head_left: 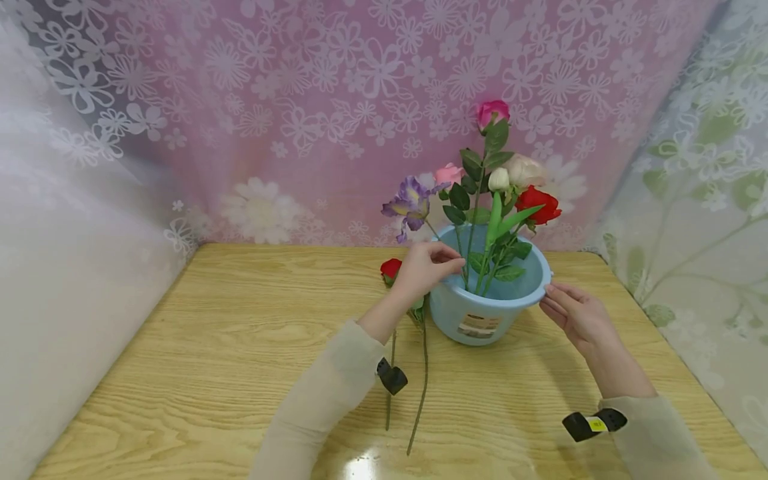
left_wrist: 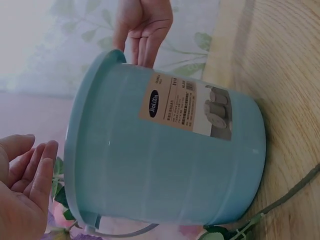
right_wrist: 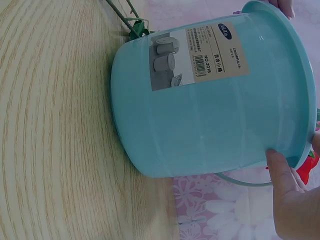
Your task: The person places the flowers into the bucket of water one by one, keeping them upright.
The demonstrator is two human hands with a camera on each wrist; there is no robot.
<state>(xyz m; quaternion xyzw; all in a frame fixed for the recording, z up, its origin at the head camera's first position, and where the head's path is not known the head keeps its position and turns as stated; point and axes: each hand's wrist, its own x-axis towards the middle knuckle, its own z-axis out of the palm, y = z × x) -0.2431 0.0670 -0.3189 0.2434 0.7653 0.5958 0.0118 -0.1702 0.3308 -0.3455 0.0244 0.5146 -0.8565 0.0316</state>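
A light blue bucket [head_left: 444, 319] with a paper label [left_wrist: 172, 107] stands upright on the table. Artificial flowers lean inside it: a purple iris [head_left: 411, 203], a deep pink rose [head_left: 493, 115], a pale pink rose [head_left: 449, 175], a white tulip [head_left: 499, 180], a cream flower [head_left: 525, 170] and a red rose [head_left: 539, 205]. My left hand [head_left: 425, 268] hovers over the near left rim beside the stems, fingers loosely bent, with nothing showing between thumb and fingers in the left wrist view. At the right rim, my right hand [head_left: 579, 319] pinches the bucket, thumb on top and fingers against the outer wall.
Left of the bucket, another red rose [head_left: 391, 269] lies on the wooden table [head_left: 258, 333], partly behind my left forearm. A second long stem [head_left: 425, 373] lies next to it, pointing toward me. Patterned curtains [head_left: 336, 133] enclose the back and sides.
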